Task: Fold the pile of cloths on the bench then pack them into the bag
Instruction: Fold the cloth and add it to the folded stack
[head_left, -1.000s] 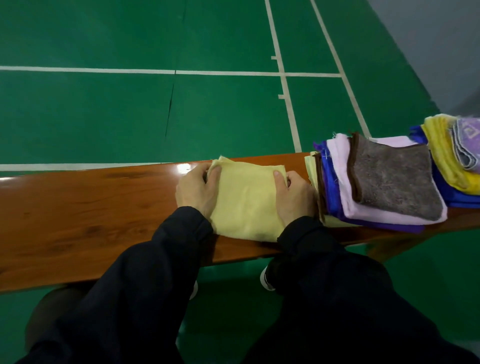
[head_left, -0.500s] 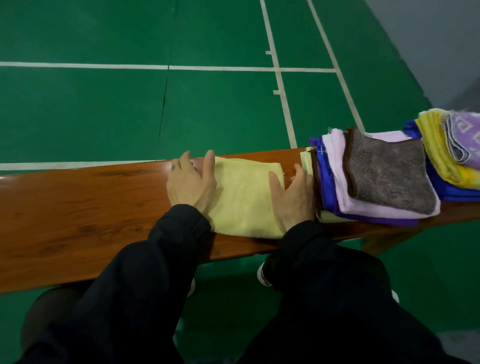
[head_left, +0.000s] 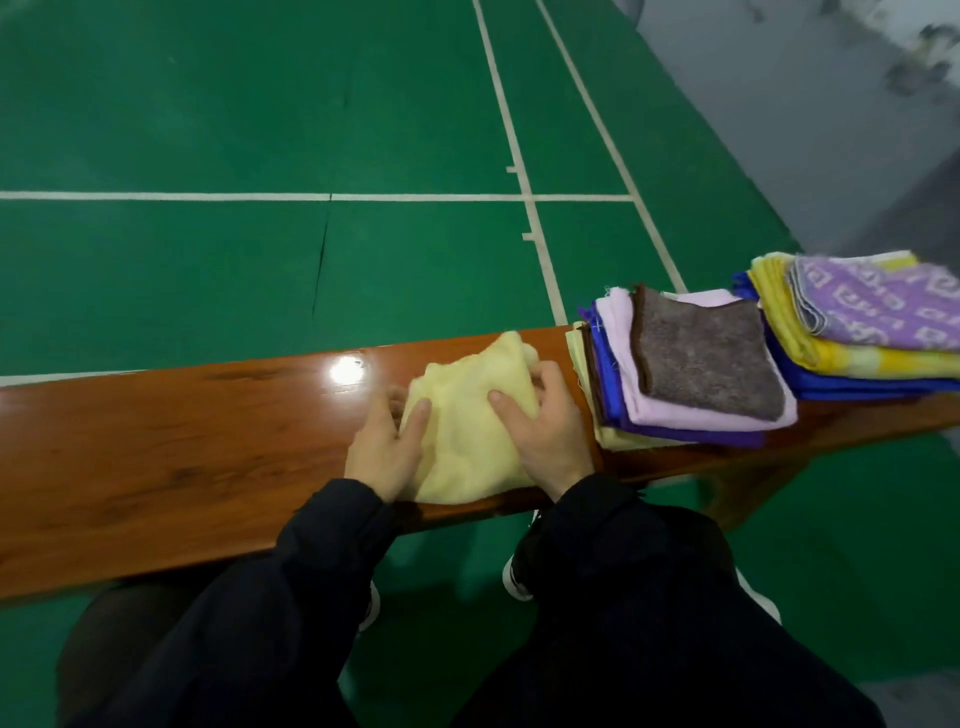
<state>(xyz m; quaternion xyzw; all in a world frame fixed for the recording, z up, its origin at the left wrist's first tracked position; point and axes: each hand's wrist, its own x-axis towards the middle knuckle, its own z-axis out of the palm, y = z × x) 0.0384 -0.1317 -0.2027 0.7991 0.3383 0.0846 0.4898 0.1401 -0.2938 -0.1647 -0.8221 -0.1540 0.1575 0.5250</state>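
yellow cloth (head_left: 467, 436) now bunched and lifted, both hands gripping

Bench (head_left: 182, 457): glossy varnished wood. Pale yellow cloth (head_left: 467, 447): soft, matt. Grey cloth (head_left: 706, 358): fuzzy pile. Floor (head_left: 208, 104): smooth, matt green.

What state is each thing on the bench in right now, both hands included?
pale yellow cloth: bunched on the bench, partly folded, gripped at both sides.
left hand: grips the cloth's left side.
right hand: grips the cloth's right side, fingers curled over the top.
near stack: folded cloths piled flat, grey-brown one on top.
far stack: piled cloths, purple patterned one on top.
bench: bears everything.
Bag: not in view.
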